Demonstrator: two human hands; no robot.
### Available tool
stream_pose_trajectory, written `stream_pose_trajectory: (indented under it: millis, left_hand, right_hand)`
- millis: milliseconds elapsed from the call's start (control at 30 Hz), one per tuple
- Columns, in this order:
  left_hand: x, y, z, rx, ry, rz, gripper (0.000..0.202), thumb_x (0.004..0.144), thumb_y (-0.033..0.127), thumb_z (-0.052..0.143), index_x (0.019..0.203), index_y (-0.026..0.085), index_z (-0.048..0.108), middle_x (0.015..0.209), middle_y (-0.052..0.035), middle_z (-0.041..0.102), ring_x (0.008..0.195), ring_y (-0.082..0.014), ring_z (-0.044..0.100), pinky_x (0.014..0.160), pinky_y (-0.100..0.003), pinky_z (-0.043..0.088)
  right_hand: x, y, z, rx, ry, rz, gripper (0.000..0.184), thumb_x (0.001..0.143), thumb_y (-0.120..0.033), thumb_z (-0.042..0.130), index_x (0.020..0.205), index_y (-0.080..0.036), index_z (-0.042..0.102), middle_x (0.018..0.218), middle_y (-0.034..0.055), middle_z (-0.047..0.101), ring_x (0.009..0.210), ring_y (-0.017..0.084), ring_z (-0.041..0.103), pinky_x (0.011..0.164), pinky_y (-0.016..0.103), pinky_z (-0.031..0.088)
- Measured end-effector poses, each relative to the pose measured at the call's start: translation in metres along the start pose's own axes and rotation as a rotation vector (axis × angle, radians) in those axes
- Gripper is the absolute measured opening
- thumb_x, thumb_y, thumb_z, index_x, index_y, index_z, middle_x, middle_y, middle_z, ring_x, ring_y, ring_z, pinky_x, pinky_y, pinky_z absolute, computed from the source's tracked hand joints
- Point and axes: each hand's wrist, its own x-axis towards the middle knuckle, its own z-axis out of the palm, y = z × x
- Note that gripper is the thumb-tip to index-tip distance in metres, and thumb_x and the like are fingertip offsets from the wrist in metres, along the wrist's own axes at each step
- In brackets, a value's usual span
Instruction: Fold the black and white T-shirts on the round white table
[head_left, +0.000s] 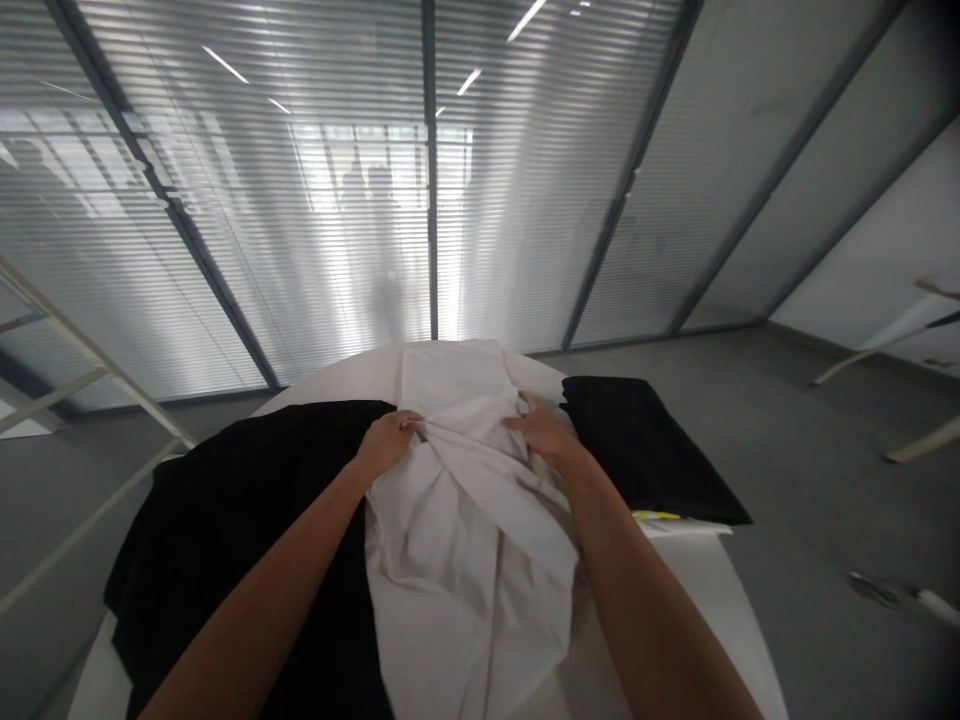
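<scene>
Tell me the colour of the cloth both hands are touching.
Plain white: the cloth shows best in the head view.

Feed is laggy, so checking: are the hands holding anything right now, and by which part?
The white garment, at its bunched middle: the left hand pinches the folds; the right hand lies on it beside them, grip unclear.

Glass wall with closed blinds spans nine to two o'clock; grey floor at three, white frame at nine

black cloth left, black stack right — bare table beside white cloth
</scene>
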Motion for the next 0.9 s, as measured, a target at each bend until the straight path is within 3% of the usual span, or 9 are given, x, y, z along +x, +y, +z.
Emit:
stream_pose_trajectory:
  millis: [67, 133, 267, 367, 467, 567, 767, 900]
  left_hand:
    - [0.003, 0.003, 0.001, -0.007, 0.003, -0.005, 0.029, 0.089, 0.026, 0.047, 0.104, 0.023, 0.071, 0.100, -0.0052, 0.072, 0.090, -0.0184, 0.065, 0.083, -0.027, 0.046]
    - [0.002, 0.008, 0.000, 0.016, 0.018, -0.038, 0.030, 0.090, 0.026, 0.046, 0.108, 0.022, 0.069, 0.105, -0.0077, 0.071, 0.094, -0.0203, 0.064, 0.086, -0.030, 0.046]
    - [-0.018, 0.029, -0.011, 0.254, 0.093, -0.108, 0.046, 0.087, 0.028, 0.051, 0.132, 0.023, 0.055, 0.118, -0.0158, 0.061, 0.107, -0.0303, 0.058, 0.092, -0.043, 0.042]
    - [-0.043, 0.047, -0.024, 0.387, 0.104, 0.018, 0.046, 0.084, 0.031, 0.053, 0.129, 0.025, 0.057, 0.123, -0.0160, 0.055, 0.115, -0.0345, 0.050, 0.097, -0.050, 0.035]
    - [-0.072, 0.060, -0.037, 0.369, -0.123, 0.275, 0.030, 0.086, 0.029, 0.050, 0.111, 0.027, 0.068, 0.107, -0.0094, 0.063, 0.106, -0.0282, 0.054, 0.097, -0.045, 0.035]
    - [-0.106, 0.065, -0.044, 0.267, -0.358, 0.416, 0.030, 0.084, 0.028, 0.051, 0.108, 0.027, 0.068, 0.093, -0.0049, 0.066, 0.094, -0.0230, 0.059, 0.093, -0.038, 0.037]
    - [-0.168, 0.066, -0.054, 0.189, -0.607, 0.454, 0.037, 0.075, 0.023, 0.058, 0.111, 0.026, 0.068, 0.101, -0.0055, 0.068, 0.098, -0.0244, 0.060, 0.096, -0.038, 0.036]
    - [-0.189, 0.066, -0.064, 0.117, -0.652, 0.438, 0.037, 0.064, 0.008, 0.052, 0.093, 0.023, 0.069, 0.096, -0.0029, 0.068, 0.097, -0.0212, 0.059, 0.100, -0.037, 0.033]
  right_hand:
    - [0.003, -0.001, 0.002, -0.011, 0.106, -0.010, 0.074, 0.080, -0.033, 0.065, 0.145, -0.025, 0.031, 0.111, 0.0097, 0.067, 0.089, 0.022, 0.067, 0.069, 0.030, 0.055]
    - [0.003, -0.002, 0.000, -0.059, 0.113, 0.032, 0.076, 0.080, -0.034, 0.064, 0.147, -0.024, 0.030, 0.105, 0.0106, 0.068, 0.082, 0.023, 0.067, 0.067, 0.033, 0.054]
    - [-0.008, -0.008, -0.011, -0.218, -0.120, 0.167, 0.082, 0.077, -0.043, 0.069, 0.147, -0.020, 0.032, 0.079, 0.0084, 0.068, 0.063, 0.024, 0.064, 0.060, 0.037, 0.052]
    - [-0.020, -0.014, -0.018, -0.317, -0.194, 0.154, 0.090, 0.072, -0.047, 0.074, 0.147, -0.022, 0.031, 0.077, 0.0075, 0.068, 0.068, 0.025, 0.065, 0.064, 0.039, 0.052]
    - [-0.031, -0.025, -0.020, -0.542, -0.100, -0.002, 0.077, 0.074, -0.043, 0.073, 0.140, -0.019, 0.043, 0.107, 0.0166, 0.067, 0.096, 0.031, 0.064, 0.080, 0.041, 0.050]
    - [-0.043, -0.038, -0.016, -0.769, 0.011, -0.162, 0.061, 0.080, -0.039, 0.067, 0.133, -0.014, 0.049, 0.130, 0.0227, 0.054, 0.119, 0.036, 0.054, 0.095, 0.043, 0.043]
    - [-0.073, -0.040, 0.004, -0.905, -0.296, -0.187, 0.049, 0.083, -0.039, 0.063, 0.124, -0.013, 0.056, 0.129, 0.0216, 0.057, 0.119, 0.033, 0.055, 0.097, 0.041, 0.042]
    - [-0.088, -0.021, 0.005, -0.918, -0.240, -0.117, 0.060, 0.078, -0.050, 0.066, 0.126, -0.016, 0.054, 0.129, 0.0215, 0.056, 0.117, 0.035, 0.056, 0.094, 0.045, 0.042]
